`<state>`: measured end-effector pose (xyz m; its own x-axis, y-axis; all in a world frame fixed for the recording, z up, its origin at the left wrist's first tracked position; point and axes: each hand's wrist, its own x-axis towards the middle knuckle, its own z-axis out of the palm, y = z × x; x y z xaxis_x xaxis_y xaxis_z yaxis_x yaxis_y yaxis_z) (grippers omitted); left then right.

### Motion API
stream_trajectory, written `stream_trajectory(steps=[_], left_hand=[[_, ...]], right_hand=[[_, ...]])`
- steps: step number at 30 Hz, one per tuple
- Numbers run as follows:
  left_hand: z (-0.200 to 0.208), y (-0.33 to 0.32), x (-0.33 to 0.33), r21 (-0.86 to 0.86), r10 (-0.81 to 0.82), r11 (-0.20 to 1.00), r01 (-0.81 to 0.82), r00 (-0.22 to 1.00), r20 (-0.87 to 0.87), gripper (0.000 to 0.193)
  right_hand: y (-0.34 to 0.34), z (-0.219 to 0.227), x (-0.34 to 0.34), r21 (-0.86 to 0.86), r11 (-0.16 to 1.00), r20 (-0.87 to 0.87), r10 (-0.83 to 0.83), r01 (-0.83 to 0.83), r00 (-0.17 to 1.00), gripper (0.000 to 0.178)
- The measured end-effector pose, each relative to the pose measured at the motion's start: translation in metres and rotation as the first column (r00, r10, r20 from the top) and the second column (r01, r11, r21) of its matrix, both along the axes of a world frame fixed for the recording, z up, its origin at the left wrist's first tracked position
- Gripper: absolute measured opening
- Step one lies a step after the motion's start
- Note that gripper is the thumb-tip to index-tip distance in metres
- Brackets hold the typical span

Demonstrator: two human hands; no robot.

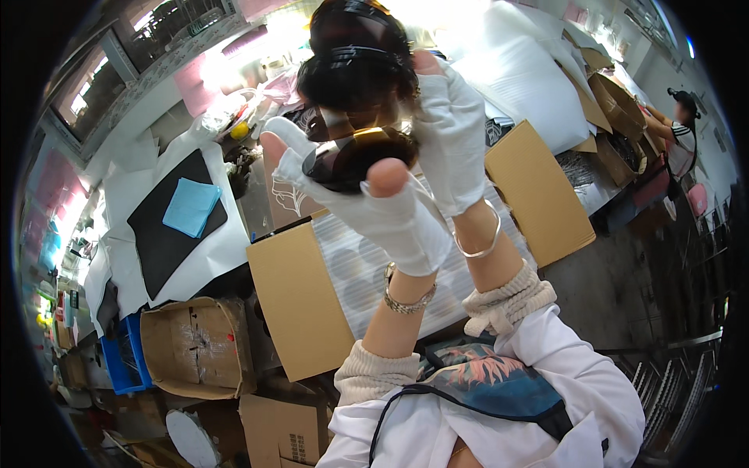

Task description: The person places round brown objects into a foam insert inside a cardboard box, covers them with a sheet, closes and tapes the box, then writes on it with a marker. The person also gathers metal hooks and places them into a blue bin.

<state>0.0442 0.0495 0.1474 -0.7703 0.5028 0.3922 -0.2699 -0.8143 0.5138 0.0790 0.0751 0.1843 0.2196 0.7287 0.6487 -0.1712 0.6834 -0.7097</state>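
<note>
A dark amber glass vessel (355, 86) with a rounded, bulging body and a wide round foot is held up high in front of me. My left hand (382, 222), in a white glove with bare fingertips, grips its foot from below. Along the vessel's right side lies my right hand (452, 140), gloved the same way and closed against the glass; its fingers are partly hidden behind it. Beneath my hands stands an open cardboard box (304, 304), its flaps folded out and translucent padded wrap (351, 261) across its top.
On the left, light blue cloths (191, 207) lie on a black sheet (148, 226). Below them are an empty-looking carton (195, 351) and a blue crate (121, 355). White foam wrap (507, 86) is piled at the back right. A person (683, 136) works beside cartons at far right.
</note>
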Motion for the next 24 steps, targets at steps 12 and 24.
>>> stream_trajectory(steps=[12, 24], left_hand=[[0.038, -0.032, 0.004, 0.223, -0.170, 0.962, 0.157, 0.985, 0.038, 0.118], [0.000, -0.045, -0.013, 0.099, -0.374, 0.921, 0.376, 0.927, -0.037, 0.086]], right_hand=[[-0.034, 0.010, -0.001, 0.084, 0.991, -0.265, 0.126, -0.107, 0.956, 0.042], [-0.032, -0.012, 0.051, 0.334, 0.940, 0.567, -0.264, 0.075, 0.780, 0.029]])
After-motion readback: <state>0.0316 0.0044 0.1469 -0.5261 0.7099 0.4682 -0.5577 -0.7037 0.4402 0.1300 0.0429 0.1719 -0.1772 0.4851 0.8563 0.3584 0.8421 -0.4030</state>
